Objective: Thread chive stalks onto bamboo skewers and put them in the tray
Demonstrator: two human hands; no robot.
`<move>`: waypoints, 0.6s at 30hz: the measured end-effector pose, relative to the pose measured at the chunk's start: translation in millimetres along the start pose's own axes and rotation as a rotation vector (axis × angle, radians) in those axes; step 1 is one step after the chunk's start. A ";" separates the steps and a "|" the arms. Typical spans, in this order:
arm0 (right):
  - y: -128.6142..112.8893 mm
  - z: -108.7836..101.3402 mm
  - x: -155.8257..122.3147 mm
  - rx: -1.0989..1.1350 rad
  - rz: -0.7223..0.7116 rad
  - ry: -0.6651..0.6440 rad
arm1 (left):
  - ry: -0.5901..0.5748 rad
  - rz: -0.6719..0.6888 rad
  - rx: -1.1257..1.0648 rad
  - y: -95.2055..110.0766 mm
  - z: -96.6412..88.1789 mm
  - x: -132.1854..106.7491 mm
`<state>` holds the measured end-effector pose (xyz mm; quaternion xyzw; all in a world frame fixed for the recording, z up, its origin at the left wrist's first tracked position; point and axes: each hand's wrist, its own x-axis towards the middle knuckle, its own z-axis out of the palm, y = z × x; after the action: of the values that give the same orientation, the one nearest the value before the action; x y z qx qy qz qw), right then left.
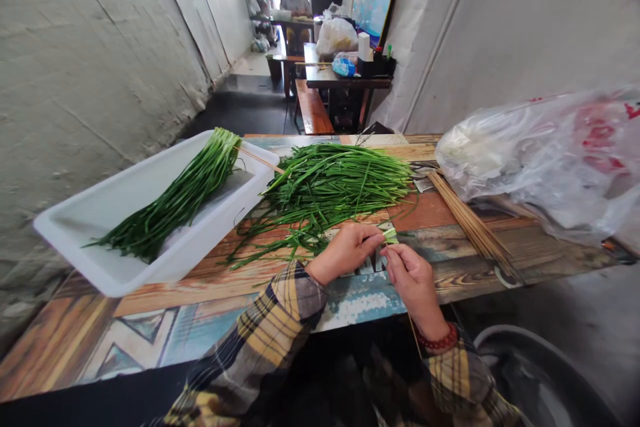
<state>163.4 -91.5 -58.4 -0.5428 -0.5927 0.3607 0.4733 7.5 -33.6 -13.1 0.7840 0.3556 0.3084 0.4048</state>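
Pinching a small bunch of chives (391,236), my left hand (347,251) is closed narrow, the pale, crisp ends showing just past its fingertips. My right hand (413,278) is curled tight beside it, fingertips at those ends, with a thin, straight stick (415,335) running down from under the palm. A bracelet (441,340) of round red beads circles that wrist, and plaid woven sleeves (280,317) cover both my forearms.

Just beyond my hands lies a loose heap of chives (345,180), long, slender and glossy, the leaves tangled at the left and the paler ends at the right. Under it all spreads the tabletop (200,327), patterned like patched, grainy planks in brown, blue and white.

To the left, a shallow white tray (107,280) with smooth, rounded corners holds a bundle of chives (185,197), fanned out at the leafy end; a slim skewer (263,160) juts from its pale end across the rim. On the right, smooth tan sticks (470,223) lie in a narrow sheaf beside a crinkled, translucent plastic bag (545,153) with red print; I cannot tell what fills it. Below stands a round grey tub (537,340).
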 end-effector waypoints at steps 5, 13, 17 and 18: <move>2.1 -1.0 0.5 -0.019 0.009 0.006 | -0.061 0.031 -0.040 -3.5 0.2 -0.4; 3.0 5.5 1.3 0.186 0.098 0.043 | -0.020 0.011 0.025 -5.5 5.6 -1.4; -2.7 6.7 1.6 0.236 0.123 0.078 | -0.007 0.013 0.102 -3.0 6.4 -3.0; -3.6 6.6 1.5 0.229 0.122 0.077 | -0.019 0.029 0.117 -2.6 6.6 -3.6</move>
<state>156.0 -89.9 -56.7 -0.5336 -0.4951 0.4330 0.5316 9.8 -38.2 -19.3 0.8143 0.3578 0.2854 0.3570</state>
